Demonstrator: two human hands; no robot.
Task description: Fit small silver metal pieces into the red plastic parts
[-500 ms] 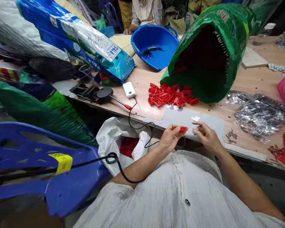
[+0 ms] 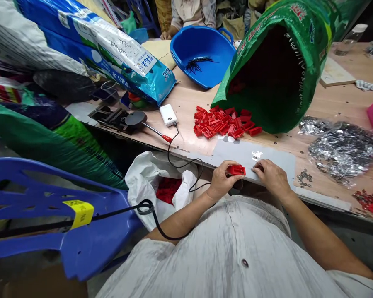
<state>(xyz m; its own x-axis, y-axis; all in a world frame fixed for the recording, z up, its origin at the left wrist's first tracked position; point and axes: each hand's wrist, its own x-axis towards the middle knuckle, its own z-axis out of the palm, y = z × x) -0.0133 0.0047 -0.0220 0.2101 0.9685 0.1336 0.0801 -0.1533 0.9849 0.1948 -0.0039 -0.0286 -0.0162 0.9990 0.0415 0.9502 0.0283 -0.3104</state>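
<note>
Between thumb and fingers, my left hand (image 2: pixel 222 180) grips a small red plastic housing (image 2: pixel 237 170) at the table's front edge, its hollow side showing. Just right of it, my right hand (image 2: pixel 272 176) is closed in a pinch over the grey sheet (image 2: pixel 276 159); whatever sits at its fingertips is too small to name. A little cluster of shiny metal pieces (image 2: pixel 256 155) lies on the sheet beyond that hand. Behind the sheet is a heap of similar red housings (image 2: pixel 222 121), spread before the mouth of a green sack (image 2: pixel 311 70).
A white sack (image 2: pixel 136 174) with red parts stands below the table edge, a black cable crossing near it. A blue basin (image 2: pixel 205 76), white power bank (image 2: pixel 168 115), lever tool (image 2: pixel 136 120) and bag of metal pieces (image 2: pixel 342 151) are on the table. Another person sits opposite.
The red housing has turned in my left hand so its hollow side shows. My right hand's fingers, spread before, have come down to the sheet and closed together.
</note>
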